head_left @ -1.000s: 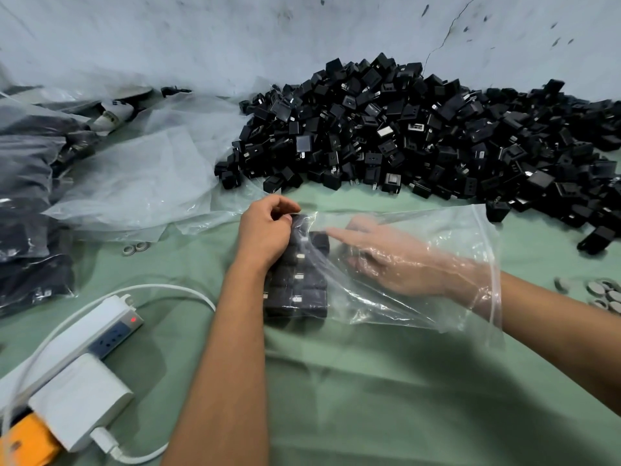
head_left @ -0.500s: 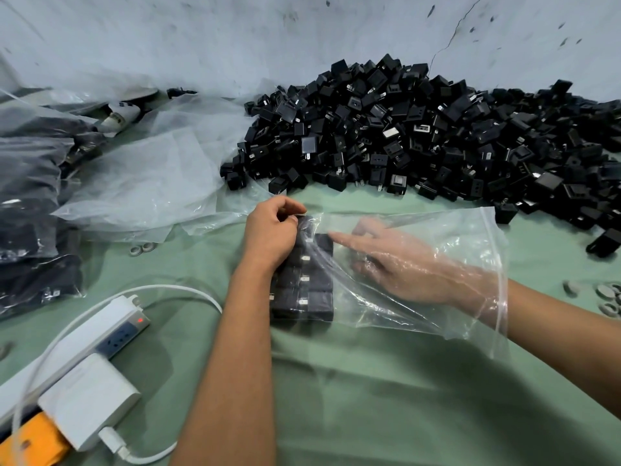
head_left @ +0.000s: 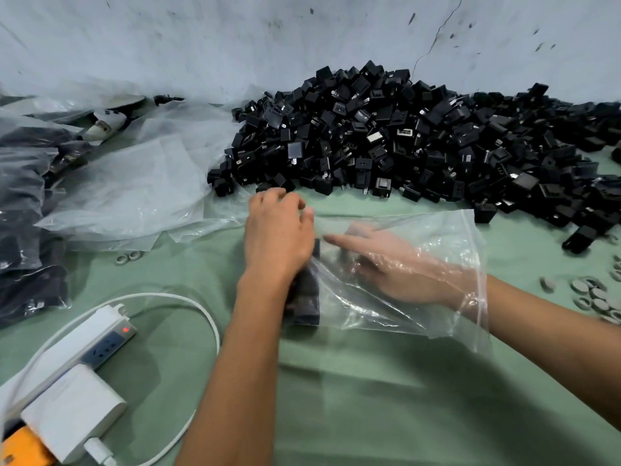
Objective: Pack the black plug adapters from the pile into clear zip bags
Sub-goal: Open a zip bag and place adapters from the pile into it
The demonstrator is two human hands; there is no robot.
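At the middle of the green desk [head_left: 336, 398] a clear zip bag [head_left: 437, 237] lies flat with its mouth to the right, and the right hand [head_left: 396, 267] is inside it, seen through the plastic, index finger stretched left toward the block of black adapters [head_left: 307, 290] packed at the bag's closed left end. That hand seems to grasp nothing; its other fingers are blurred by the film, so I would not swear to it.

What has changed is the left hand [head_left: 275, 233]. A second ago it was clenched at the far corner of the block, thumb and fingers nipping the plastic there. Now it has let go, and lies flatter and further forward over the bag's end, fingers loosely spread and reaching toward the near edge of the pile [head_left: 420, 142]. It covers most of the packed block, of which only the near right part shows. The right hand has barely shifted.

That release suggests the packed rows are settled and the next adapters are being fetched, so this bag is probably part-filled, with much of its right side still holding only the hand.

Left of the bag lie loose plastic sheets [head_left: 134, 190], with filled bags [head_left: 27, 230] beyond at the edge. A white power strip [head_left: 84, 341] sits near left.
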